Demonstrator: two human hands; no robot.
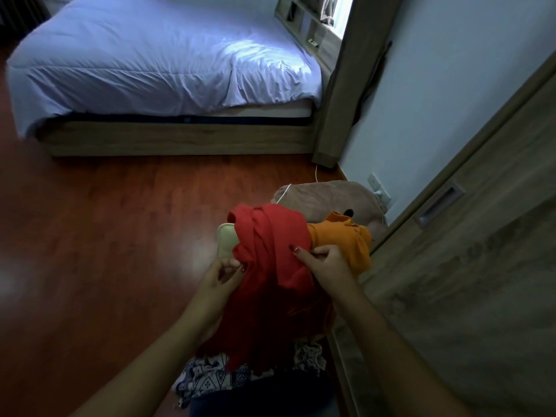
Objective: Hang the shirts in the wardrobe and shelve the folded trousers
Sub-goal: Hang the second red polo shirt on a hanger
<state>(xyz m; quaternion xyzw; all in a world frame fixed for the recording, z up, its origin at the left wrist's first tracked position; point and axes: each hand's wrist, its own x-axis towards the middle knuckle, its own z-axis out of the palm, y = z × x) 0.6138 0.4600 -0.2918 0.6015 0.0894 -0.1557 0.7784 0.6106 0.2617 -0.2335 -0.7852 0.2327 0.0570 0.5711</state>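
Currently, left hand [224,276] and right hand [326,261] are gripping the red shirt [270,233], fingers [304,257] curled into it. Spreading it open is probably easing hanging.

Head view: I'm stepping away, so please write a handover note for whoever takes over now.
Left hand pinches the edge of the red garment; right hand grips it beside the orange garment.
Both bunched, held over the floor; no hanger visible.
Wardrobe door on the right looks shut.
Nothing hung yet.
Left: open it, hang both, shelve trousers, none clearly in view.
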